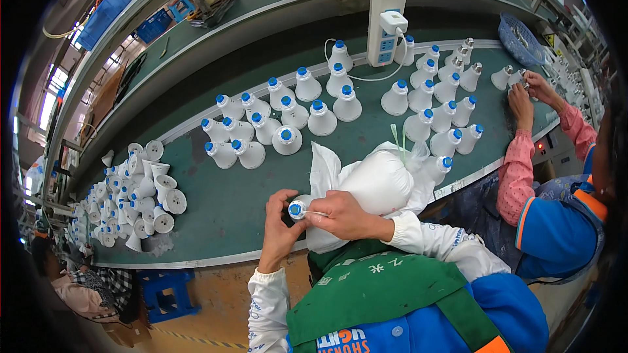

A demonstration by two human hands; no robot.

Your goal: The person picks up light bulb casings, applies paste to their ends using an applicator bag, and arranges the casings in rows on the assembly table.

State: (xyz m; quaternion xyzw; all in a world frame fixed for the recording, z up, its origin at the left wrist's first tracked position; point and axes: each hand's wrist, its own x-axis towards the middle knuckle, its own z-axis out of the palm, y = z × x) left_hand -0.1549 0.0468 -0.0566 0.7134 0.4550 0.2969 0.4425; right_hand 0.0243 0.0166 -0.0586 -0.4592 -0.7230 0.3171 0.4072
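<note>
My left hand (280,229) is closed around a white cone-shaped bulb housing (296,209) with a blue top, held upright at the table's near edge. From the other side my right hand (347,216) pinches a thin pale stick-like piece (317,213), its tip against the blue top; what kind of piece it is I cannot make out. Just beyond my right wrist lies a full white plastic bag (379,184), its neck loosely gathered. Several matching bulb housings (286,138) stand upright in rows past my hands, blue tops up.
A heap of white bulb housings (163,186) lies at the left of the green table (229,212). A power strip (386,23) with a plugged-in charger rises at the back. At right, a co-worker's hands (526,98) handle a bulb near a blue basket (521,39).
</note>
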